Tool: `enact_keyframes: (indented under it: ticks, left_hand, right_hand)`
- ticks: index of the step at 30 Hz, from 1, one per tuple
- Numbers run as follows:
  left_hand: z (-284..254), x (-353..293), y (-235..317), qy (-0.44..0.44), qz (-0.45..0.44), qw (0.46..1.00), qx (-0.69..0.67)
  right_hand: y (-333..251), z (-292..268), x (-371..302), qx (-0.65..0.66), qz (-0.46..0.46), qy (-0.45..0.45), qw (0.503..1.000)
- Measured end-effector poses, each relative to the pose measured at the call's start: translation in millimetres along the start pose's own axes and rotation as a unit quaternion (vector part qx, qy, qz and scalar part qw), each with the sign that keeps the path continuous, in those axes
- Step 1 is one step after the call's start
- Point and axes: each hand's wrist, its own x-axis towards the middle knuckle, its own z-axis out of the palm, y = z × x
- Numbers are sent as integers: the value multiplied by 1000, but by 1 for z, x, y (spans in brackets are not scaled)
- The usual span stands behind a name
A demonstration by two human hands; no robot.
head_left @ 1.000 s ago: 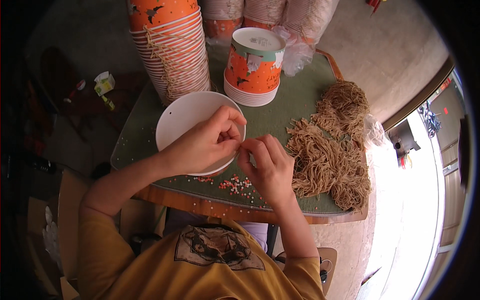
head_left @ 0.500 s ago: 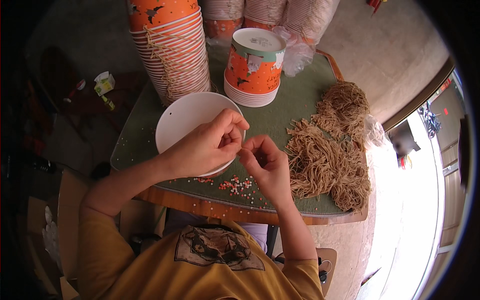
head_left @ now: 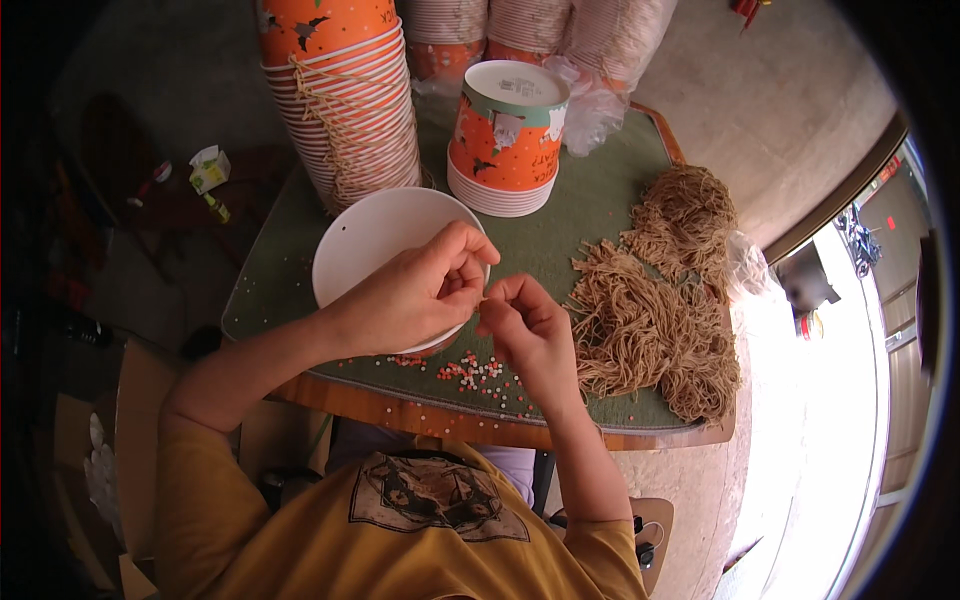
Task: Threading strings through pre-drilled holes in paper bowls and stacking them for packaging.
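Observation:
A white-lined paper bucket (head_left: 365, 240) stands upright in front of me, with a small dark hole near its rim. Across its right side reaches my left hand (head_left: 430, 285), thumb and fingers pinched together at the rim. My right hand (head_left: 532, 330) is closed just beside it, fingertips almost touching the left ones. Between the fingertips a short bit of thin beige string (head_left: 483, 300) shows; the fingers hide most of it. Loose hanks of tan string (head_left: 650, 325) lie to the right of my right hand.
Small orange and white beads (head_left: 472, 372) are scattered along the near edge of the green-covered table (head_left: 590, 190). Upside-down orange buckets (head_left: 510, 140) stand behind. A tall bucket stack (head_left: 345, 110) rises at the back left, and wrapped stacks (head_left: 615, 40) stand farther back.
My right hand has shifted very slightly, and a little more of the string shows between the fingertips. The left hand keeps its place at the bucket's rim.

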Motion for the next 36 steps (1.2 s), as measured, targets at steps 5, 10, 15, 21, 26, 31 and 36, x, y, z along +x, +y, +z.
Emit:
enact_keyframes:
  ticks: [5,10,15,21,26,31,36]
  left_hand:
    - [-2,-1,-2,-4,-5,1000,1]
    - [-1,0,-5,1,4,1000,-9]
    - [-1,0,-4,-5,-5,1000,-18]
    - [-2,-5,5,-24,26,998,49]
    - [-2,-10,6,-5,-1,996,92]
    - [0,-12,2,69,116,956,259]
    - [-2,-10,0,98,118,952,263]
  right_hand:
    - [-12,-3,-1,57,72,-16,996]
    - [5,4,-4,24,-79,56,995]
    - [9,5,-3,-208,-184,63,959]
    - [2,5,-6,-23,-73,18,997]
    - [6,4,-11,28,-38,-15,999]
    - [16,10,-17,49,-14,-5,999]
    - [28,14,-19,36,-33,-15,999]
